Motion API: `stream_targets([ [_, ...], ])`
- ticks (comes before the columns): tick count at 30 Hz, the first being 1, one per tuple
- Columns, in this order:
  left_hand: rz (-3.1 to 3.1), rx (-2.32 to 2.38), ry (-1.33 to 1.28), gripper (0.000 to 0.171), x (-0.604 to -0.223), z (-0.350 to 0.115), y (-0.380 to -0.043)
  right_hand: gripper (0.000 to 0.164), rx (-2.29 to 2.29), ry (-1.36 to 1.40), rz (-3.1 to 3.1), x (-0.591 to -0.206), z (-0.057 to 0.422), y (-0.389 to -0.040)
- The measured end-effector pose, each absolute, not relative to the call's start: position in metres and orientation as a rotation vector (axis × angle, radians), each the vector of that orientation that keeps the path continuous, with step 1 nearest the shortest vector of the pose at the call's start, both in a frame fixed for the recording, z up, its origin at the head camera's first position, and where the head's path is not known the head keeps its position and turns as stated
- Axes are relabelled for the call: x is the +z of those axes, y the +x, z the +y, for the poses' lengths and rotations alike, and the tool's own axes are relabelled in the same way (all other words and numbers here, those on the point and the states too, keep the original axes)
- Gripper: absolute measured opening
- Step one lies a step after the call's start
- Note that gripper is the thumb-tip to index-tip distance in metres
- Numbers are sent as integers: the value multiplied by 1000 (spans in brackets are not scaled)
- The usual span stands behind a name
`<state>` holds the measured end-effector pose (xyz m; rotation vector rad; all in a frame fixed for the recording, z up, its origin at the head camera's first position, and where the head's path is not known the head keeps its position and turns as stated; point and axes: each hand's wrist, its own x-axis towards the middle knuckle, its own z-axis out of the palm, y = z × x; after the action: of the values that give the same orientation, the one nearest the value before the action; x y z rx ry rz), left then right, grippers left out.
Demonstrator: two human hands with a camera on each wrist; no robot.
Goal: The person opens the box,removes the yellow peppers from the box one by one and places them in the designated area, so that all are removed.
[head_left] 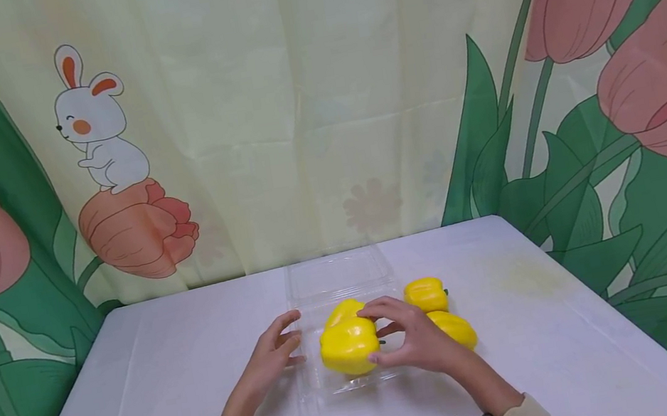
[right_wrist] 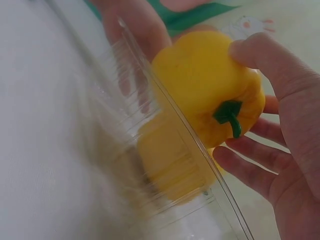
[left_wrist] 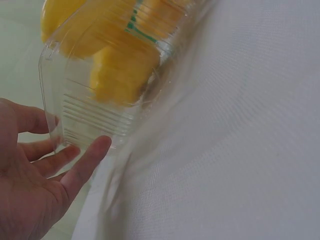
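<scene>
A clear plastic clamshell box (head_left: 321,382) lies on the table with its lid (head_left: 337,276) folded back. My right hand (head_left: 414,336) grips a yellow bell pepper (head_left: 349,347) at the box, thumb on one side and fingers on the other; its green stem (right_wrist: 230,117) points toward the palm. Behind it another yellow pepper (head_left: 342,309) sits in the box, seen through the wall in the right wrist view. At the box's left side, my left hand (head_left: 272,354) has its fingers spread, touching the clear wall (left_wrist: 95,117) with the fingertips.
Right of the box, two more yellow peppers lie on the white-covered table (head_left: 171,376), one farther back (head_left: 426,293) and one nearer (head_left: 460,330), partly behind my right hand. A curtain (head_left: 291,99) printed with tulips and a rabbit hangs behind the table's far edge.
</scene>
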<state>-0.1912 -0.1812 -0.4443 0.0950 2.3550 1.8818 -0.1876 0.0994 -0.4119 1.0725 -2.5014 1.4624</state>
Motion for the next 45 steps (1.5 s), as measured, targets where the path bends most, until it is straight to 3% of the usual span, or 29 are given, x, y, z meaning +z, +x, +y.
stream_targets([
  [45, 2352, 1872, 68, 47, -446, -182, -193, 56, 1418, 977, -2565, -402, 121, -185],
])
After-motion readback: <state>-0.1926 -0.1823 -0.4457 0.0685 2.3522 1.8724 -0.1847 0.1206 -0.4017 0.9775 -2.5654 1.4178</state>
